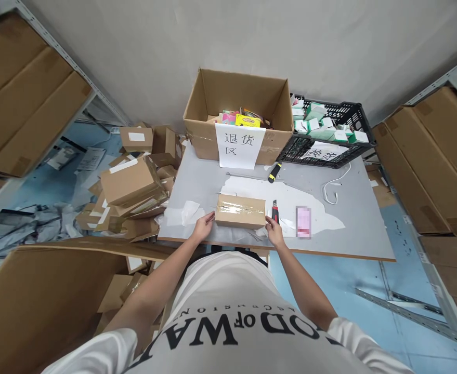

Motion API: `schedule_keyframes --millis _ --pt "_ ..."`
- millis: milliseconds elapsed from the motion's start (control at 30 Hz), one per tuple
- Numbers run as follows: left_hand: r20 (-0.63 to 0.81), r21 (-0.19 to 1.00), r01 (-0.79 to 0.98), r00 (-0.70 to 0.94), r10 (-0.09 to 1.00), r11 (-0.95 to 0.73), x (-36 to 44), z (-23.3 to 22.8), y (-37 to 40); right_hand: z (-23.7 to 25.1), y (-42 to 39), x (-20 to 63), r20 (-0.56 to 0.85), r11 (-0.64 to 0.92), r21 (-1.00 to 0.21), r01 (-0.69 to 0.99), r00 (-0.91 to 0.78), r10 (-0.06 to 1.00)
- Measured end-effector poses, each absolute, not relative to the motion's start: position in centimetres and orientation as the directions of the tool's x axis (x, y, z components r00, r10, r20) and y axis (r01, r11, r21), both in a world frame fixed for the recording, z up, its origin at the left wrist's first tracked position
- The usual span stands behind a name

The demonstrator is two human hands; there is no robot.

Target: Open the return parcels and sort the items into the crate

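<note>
A small closed cardboard box (240,212), with shiny clear tape across its top, sits near the table's front edge. My left hand (204,227) is at its left end, fingers reaching to the lower corner. At the opposite end, my right hand (274,231) has its fingers against the right side, so the box is held between both hands. Just beyond my right fingers lies a red and black utility knife (275,212). A pink, blurred rectangular item (303,222) is farther right. Behind the box lies a black and yellow utility knife (275,172).
A large open carton (200,136) with colourful packets stands at the back, beside a black crate (363,124) of green-white boxes. A white cable (335,183) lies on the grey table (364,236). Empty cartons (125,182) are piled left; stacked boxes (415,166) line the right.
</note>
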State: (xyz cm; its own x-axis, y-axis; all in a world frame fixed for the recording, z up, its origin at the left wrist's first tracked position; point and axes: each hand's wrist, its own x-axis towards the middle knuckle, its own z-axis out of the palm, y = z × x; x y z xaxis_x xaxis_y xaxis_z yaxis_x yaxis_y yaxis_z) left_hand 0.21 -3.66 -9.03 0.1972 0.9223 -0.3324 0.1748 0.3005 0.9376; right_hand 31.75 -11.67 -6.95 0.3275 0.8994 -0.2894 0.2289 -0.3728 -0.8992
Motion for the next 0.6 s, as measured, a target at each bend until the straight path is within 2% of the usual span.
schedule_keyframes --millis 167,300,600 --pt "-0.279 0.946 0.253 0.306 0.91 0.205 0.2 -10.2 -5.1 -7.9 -13.2 30.3 -0.25 -0.285 -0.914 0.288 0.153 0.956" --pt "-0.234 0.916 0.39 0.327 0.916 0.095 0.5 -9.8 -5.3 -7.6 -13.1 29.7 -0.22 -0.276 -0.883 0.379 0.184 0.958" --pt "-0.205 0.853 0.521 0.29 0.935 0.025 0.3 -6.5 -4.5 -5.6 -12.3 30.9 -0.194 -0.277 -0.749 0.602 0.2 0.96"
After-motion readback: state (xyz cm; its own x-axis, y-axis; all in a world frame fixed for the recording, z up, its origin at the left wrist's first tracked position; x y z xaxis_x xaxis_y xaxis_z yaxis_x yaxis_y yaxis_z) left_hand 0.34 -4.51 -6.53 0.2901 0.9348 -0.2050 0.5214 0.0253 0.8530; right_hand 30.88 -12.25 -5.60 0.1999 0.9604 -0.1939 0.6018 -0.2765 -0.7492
